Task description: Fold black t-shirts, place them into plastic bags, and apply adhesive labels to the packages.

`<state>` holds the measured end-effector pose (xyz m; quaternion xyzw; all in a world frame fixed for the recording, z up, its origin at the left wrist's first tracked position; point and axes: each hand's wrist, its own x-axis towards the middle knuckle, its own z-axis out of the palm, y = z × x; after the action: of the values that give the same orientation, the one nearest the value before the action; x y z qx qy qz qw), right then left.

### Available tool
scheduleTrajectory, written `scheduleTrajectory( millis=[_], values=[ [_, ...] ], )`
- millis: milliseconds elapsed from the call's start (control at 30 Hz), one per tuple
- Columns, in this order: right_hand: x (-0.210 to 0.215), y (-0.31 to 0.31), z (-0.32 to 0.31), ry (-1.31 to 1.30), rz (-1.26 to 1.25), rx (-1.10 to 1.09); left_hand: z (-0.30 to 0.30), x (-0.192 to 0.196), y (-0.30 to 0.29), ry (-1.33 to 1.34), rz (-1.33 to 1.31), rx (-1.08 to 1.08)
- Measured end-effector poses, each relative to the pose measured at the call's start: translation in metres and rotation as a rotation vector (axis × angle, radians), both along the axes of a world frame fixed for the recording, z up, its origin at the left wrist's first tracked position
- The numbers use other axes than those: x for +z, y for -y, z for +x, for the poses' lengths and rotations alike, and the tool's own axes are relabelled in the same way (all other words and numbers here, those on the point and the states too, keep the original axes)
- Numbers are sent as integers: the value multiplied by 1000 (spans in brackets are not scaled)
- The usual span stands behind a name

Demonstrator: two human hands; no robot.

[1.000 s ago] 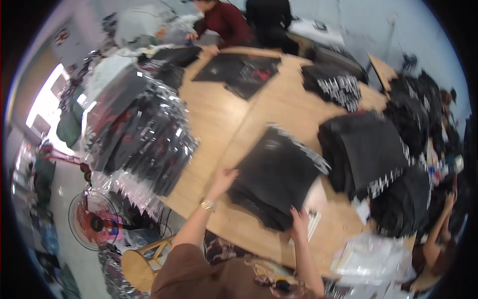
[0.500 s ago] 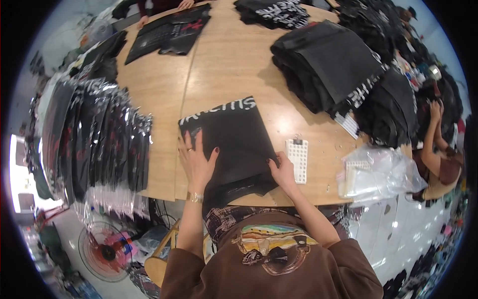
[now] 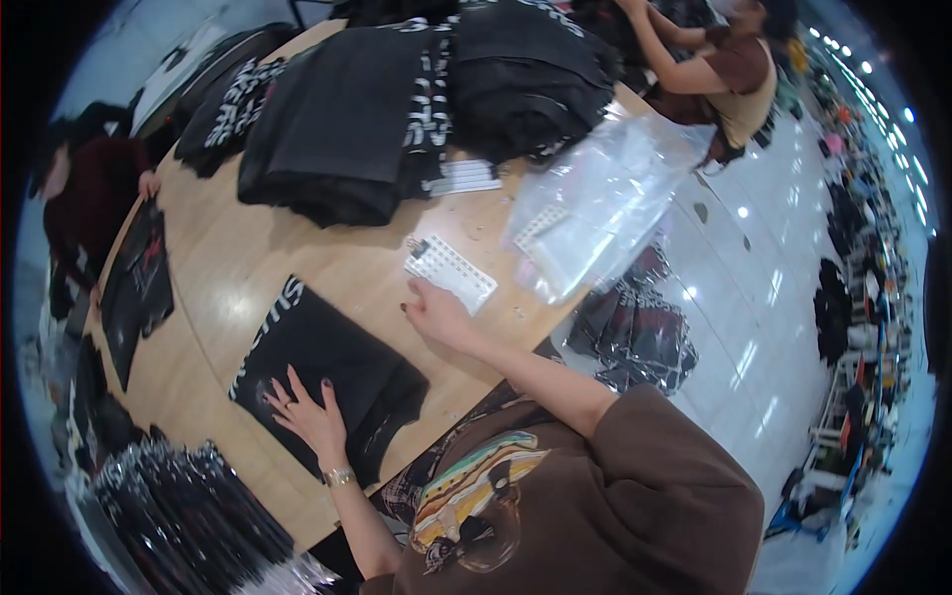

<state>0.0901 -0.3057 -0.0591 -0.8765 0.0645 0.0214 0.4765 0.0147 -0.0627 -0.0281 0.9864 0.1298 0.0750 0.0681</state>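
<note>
Head view: hands' (image 3: pixel 307 415) palms hidden against folded shirt (image 3: pixel 327 367).

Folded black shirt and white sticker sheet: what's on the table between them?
In the head view, only bare wooden table separates the folded black shirt and the white sticker sheet; the right hand touches the sheet's near edge.

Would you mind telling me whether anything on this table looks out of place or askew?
Nothing is damaged or spilled. The clear plastic bags overhang the table edge, and the folded black shirt under the left hand lies askew to it.
</note>
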Motion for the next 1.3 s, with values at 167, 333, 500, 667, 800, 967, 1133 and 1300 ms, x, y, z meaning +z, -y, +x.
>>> scheduleTrajectory(
  millis=[167,333,500,667,800,967,1133,1300],
  values=[
    [41,38,-16,246,69,11,-7,-4,29,-120,11,-100],
    [63,154,-38,760,-198,-360,30,34,88,178,-180,-361],
    [9,304,-46,850,-1,-1233,71,48,192,233,-434,-857],
    [-48,361,-46,400,426,-1269,74,40,297,315,-533,-1361],
    [-48,362,-48,313,479,-1275,50,21,356,98,-648,-1738],
    [-18,368,-37,291,657,-947,46,18,415,-37,-615,-1470],
    [9,361,-32,154,604,-845,82,2,422,-98,-466,-1259],
    [-26,359,-50,254,1123,-878,98,18,422,-376,-784,-1106]
  ],
)
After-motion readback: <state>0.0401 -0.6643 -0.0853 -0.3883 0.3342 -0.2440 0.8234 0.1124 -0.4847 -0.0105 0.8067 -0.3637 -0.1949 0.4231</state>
